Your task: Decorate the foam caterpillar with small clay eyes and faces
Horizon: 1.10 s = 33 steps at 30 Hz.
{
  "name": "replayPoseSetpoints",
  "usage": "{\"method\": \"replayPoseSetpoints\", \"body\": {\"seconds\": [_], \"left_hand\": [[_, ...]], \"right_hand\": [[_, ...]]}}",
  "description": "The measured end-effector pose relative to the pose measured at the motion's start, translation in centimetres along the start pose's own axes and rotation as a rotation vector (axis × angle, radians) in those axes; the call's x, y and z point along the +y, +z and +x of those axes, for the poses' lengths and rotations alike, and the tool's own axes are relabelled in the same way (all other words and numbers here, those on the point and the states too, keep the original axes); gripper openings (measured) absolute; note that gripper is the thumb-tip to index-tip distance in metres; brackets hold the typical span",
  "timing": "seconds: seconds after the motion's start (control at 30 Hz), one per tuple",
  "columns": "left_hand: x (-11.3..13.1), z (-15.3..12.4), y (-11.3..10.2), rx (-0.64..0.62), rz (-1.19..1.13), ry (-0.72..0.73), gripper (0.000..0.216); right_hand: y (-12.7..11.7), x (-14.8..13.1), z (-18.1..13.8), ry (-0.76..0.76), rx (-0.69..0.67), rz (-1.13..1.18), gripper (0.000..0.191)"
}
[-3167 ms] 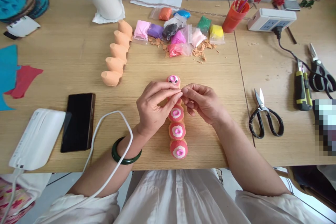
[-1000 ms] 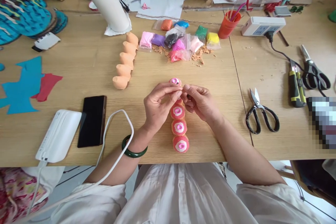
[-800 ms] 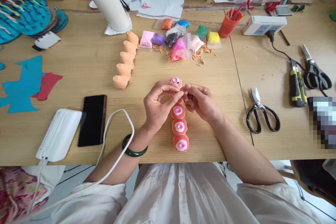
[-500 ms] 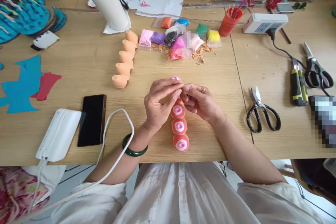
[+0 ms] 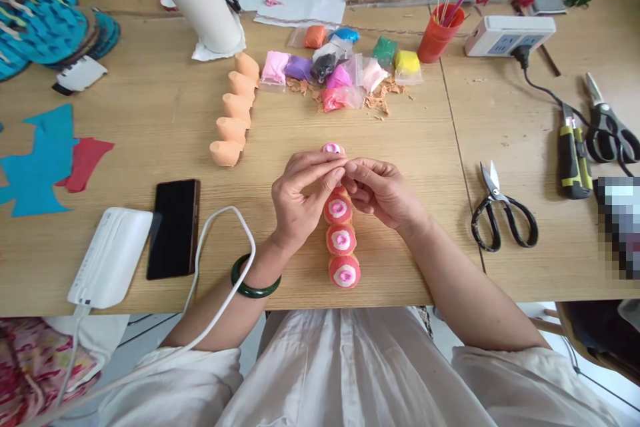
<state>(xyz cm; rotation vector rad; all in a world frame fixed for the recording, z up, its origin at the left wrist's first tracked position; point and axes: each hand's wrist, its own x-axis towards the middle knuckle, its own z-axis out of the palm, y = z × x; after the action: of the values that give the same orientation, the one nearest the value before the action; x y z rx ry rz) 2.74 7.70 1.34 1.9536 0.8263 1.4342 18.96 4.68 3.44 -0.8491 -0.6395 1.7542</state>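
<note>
A row of orange cups with pink-and-white clay rings runs away from me at the table's front edge. My left hand and my right hand meet fingertip to fingertip above the row's far part. Both pinch something too small to make out. The farthest cup peeks out just beyond my fingers. A green bangle circles my left wrist.
Plain orange cups lie in a row at the left. Bagged coloured clay sits behind. Black scissors lie at the right, a black phone and white power bank at the left. A red cup and power strip stand at the back.
My fingertips keep working at the same spot and now cover more of the farthest cup. The view has shifted slightly; nothing on the table has moved.
</note>
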Motion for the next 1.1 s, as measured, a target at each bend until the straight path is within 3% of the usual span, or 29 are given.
{"method": "replayPoseSetpoints", "body": {"seconds": [0.23,0.33,0.43,0.57,0.77,1.1], "left_hand": [[-0.23,-0.34,0.24,0.141,-0.108,-0.117,0.012],[-0.13,-0.26,0.18,0.095,-0.089,-0.106,0.007],[-0.1,-0.11,0.01,0.05,-0.049,-0.058,0.016],[-0.09,0.01,-0.09,0.092,-0.008,-0.011,0.011],[0.29,0.07,0.17,0.098,-0.067,-0.024,0.013],[-0.05,-0.06,0.21,0.044,-0.114,-0.073,0.011]], "right_hand": [[-0.24,0.2,0.26,0.006,0.09,-0.032,0.032],[-0.28,0.26,0.3,0.011,0.091,-0.021,0.029],[-0.27,0.28,0.26,0.012,0.076,-0.017,0.027],[-0.16,0.22,0.13,0.014,0.059,-0.019,0.026],[-0.03,-0.08,-0.28,0.102,-0.08,0.028,0.033],[-0.74,0.09,0.24,0.169,-0.145,0.162,0.039]]}}
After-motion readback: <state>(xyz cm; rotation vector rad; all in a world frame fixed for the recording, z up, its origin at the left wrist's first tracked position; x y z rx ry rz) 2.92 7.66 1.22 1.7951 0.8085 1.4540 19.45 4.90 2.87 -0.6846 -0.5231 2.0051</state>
